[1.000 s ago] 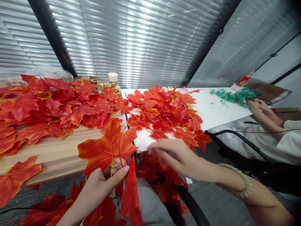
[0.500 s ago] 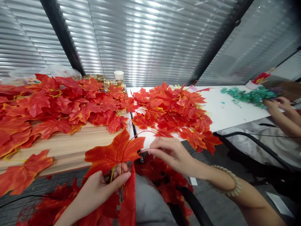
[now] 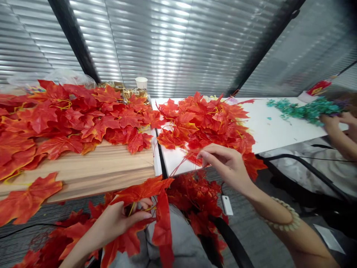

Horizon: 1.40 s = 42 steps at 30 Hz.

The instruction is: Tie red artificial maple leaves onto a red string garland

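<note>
My left hand [image 3: 122, 219] is closed around the stem end of a red artificial maple leaf [image 3: 142, 191], low in front of the table edge. More red leaves hang below it over my lap. My right hand [image 3: 225, 163], with a beaded bracelet [image 3: 287, 214] on its wrist, pinches thin red strands [image 3: 184, 160] just before the right-hand leaf pile [image 3: 206, 119]. The strands slant down toward the leaf in my left hand. Where they join it is hard to see.
Red leaves [image 3: 64, 115] cover much of the wooden tabletop [image 3: 117, 163]. A paper cup [image 3: 141, 83] and gold packets [image 3: 135, 95] stand behind. At the right, another person's hands [image 3: 337, 126] touch green foliage [image 3: 309, 109] on the white table [image 3: 267, 137]. More leaves lie below near a black chair arm [image 3: 231, 242].
My right hand has moved right and up, drawing the red strands away from the leaf. The leaf in my left hand has tipped flatter and sits lower.
</note>
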Each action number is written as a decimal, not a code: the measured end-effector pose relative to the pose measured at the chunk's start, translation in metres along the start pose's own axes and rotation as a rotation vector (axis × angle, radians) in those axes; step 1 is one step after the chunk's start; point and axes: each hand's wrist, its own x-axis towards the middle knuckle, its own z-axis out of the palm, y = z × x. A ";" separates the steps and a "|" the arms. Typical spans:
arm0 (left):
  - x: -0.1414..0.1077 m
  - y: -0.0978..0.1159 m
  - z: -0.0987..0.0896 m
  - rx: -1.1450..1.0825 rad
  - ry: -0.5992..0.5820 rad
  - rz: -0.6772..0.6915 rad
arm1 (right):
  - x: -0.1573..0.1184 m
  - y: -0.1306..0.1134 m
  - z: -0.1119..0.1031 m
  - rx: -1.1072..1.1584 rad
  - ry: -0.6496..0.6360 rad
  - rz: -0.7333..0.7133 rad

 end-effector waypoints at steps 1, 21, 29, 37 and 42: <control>0.000 0.000 0.000 -0.016 -0.033 -0.001 | -0.001 0.000 -0.003 -0.007 0.001 -0.006; 0.006 0.003 0.001 -0.192 0.268 -0.117 | -0.032 0.041 -0.045 0.627 -0.557 0.009; 0.010 -0.009 0.003 -0.136 0.298 -0.071 | -0.025 0.010 -0.026 0.469 -1.070 -0.079; 0.004 -0.001 0.007 -0.216 0.395 -0.045 | -0.033 0.024 0.008 -0.063 -1.047 -0.107; 0.001 -0.007 0.009 -0.189 0.406 -0.046 | -0.038 0.035 0.024 -0.088 -1.148 -0.139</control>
